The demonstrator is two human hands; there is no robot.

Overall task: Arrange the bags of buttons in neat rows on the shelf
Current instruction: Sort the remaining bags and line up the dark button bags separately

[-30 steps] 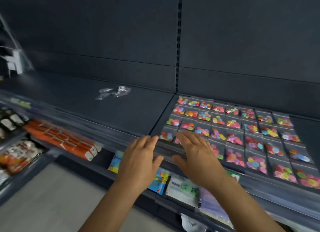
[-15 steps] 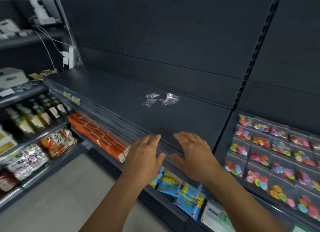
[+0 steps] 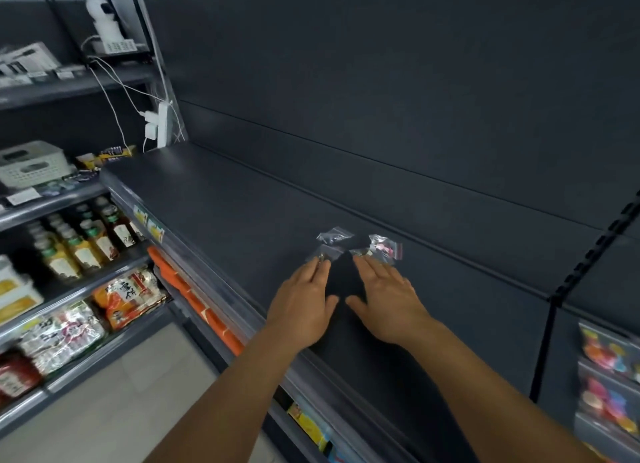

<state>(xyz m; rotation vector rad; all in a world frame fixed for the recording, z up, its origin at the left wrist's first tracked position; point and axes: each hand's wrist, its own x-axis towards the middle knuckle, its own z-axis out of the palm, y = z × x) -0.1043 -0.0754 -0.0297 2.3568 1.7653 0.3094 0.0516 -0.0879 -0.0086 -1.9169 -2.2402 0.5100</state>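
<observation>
**A:** What is seen, largest first?

**B:** A dark shelf [image 3: 242,199] is shown running far to the left of the fingers and back to a dark rear panel [image 3: 381,82] beyond them, bare surface all round. Its front lip [image 3: 194,255] is crossed by both forearms. Rows of coloured button packets [image 3: 606,376] are seen well to the right of the right hand.

**A:** And the hands?

**B:** The left hand [image 3: 303,303] and right hand [image 3: 388,300] are held flat, palms down, fingers straight and close together, thumbs turned toward each other. A small cluster of clear button bags [image 3: 360,246] is found just past the fingertips; the left fingertips touch the nearest bag.

**A:** Any writing?

**B:** Yellow price tags [image 3: 149,222] are fixed to the lip, unreadable. Chinese characters are printed on a snack packet [image 3: 128,296] lower left; bottles [image 3: 83,241] carry blurred labels.
</observation>
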